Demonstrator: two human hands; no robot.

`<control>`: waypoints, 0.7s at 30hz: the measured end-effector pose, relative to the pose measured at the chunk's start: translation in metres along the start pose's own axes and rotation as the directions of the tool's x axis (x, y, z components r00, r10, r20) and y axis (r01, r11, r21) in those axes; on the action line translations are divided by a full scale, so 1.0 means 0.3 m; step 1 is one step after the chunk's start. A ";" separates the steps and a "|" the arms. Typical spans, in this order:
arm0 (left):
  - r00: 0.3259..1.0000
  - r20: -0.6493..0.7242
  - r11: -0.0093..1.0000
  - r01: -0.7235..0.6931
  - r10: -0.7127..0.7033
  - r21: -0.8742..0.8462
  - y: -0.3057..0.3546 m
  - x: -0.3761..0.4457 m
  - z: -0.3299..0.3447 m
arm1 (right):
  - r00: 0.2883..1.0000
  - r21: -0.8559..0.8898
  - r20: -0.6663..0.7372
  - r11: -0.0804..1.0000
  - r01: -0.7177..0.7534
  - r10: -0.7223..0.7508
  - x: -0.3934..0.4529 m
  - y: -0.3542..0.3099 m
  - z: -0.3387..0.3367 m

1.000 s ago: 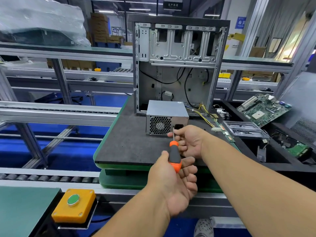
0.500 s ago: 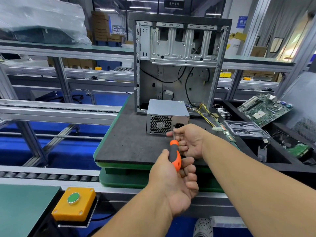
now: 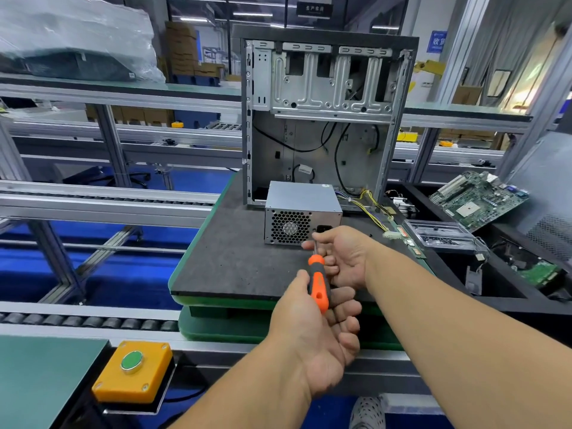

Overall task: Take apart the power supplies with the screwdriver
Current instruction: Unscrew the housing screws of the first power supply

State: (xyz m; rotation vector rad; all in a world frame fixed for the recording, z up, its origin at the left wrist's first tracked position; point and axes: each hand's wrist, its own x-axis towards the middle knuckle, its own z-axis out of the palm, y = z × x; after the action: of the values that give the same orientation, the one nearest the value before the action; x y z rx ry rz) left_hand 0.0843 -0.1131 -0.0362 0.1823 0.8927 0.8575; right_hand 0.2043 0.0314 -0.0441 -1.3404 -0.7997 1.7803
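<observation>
An orange button box [image 3: 133,374] sits at the bench's near left corner. The left hand [image 3: 318,339] curls loosely around the handle of the screwdriver [image 3: 318,283]. The right hand [image 3: 343,258] pinches its shaft. The power supply [image 3: 301,213] stands on the dark mat [image 3: 235,258], toward its far edge, before the open case [image 3: 322,113].

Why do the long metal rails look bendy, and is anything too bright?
Head view: the wide lens bows the rails near the edges; a window at upper right glares white; the screwdriver and power supply look sharp.
</observation>
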 end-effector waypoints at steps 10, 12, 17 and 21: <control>0.980 -0.126 0.988 -0.153 0.153 0.008 -0.023 -0.008 0.016 | 0.990 -0.057 -0.133 0.998 0.038 -0.045 0.011 0.014 0.034; 0.986 -0.117 0.993 -0.117 0.115 -0.009 -0.018 -0.016 0.018 | 0.992 -0.049 -0.120 0.998 0.039 -0.045 0.009 0.011 0.035; 1.000 -0.016 0.999 -0.015 0.014 -0.036 -0.001 -0.027 -0.004 | 1.000 0.014 0.018 1.000 -0.004 0.004 0.000 0.001 -0.006; 1.000 0.001 0.998 -0.018 0.018 -0.055 -0.013 -0.035 -0.006 | 1.000 0.026 0.019 1.000 0.012 -0.012 0.010 0.011 -0.007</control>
State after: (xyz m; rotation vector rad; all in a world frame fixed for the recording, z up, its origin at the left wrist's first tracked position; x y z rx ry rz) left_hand 0.0818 -0.1236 -0.0327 0.1437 0.8659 0.8978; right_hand 0.2050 0.0323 -0.0488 -1.3008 -0.7906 1.7908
